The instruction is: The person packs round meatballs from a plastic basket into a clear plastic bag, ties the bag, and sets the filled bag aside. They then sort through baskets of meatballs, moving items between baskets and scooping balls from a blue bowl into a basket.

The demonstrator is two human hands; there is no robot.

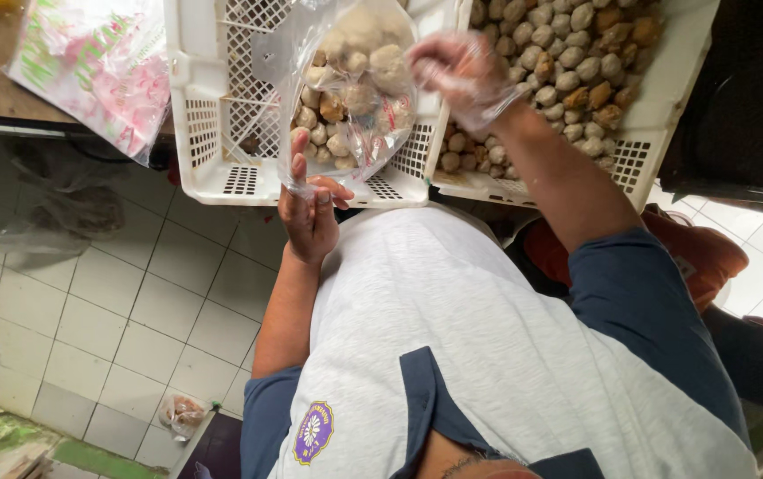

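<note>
The clear, thin plastic bag [350, 84], partly filled with pale round meatballs, hangs over the white perforated plastic crate [199, 133], with its mouth turned toward the upper right and its long axis running from the lower left to that opening. The left hand [312, 213] sits at the bag's lower edge, closest to the person's body, with fingers pinched shut on the bag's film so the sack is held up from below. The right hand [463, 75], covered by a loose transparent plastic glove, is at the bag's open mouth, just beside its upper right rim; its fingers are curled together, though whether they enclose a meatball cannot be told through the crumpled glove. The bag thus lies between the two hands, the left gripping it, the right touching or nearly touching its opening. Directly behind the right hand, a second white crate [678, 80] holds a heap of loose beige and brown meatballs [567, 62], closer to that hand than to the left one.
</note>
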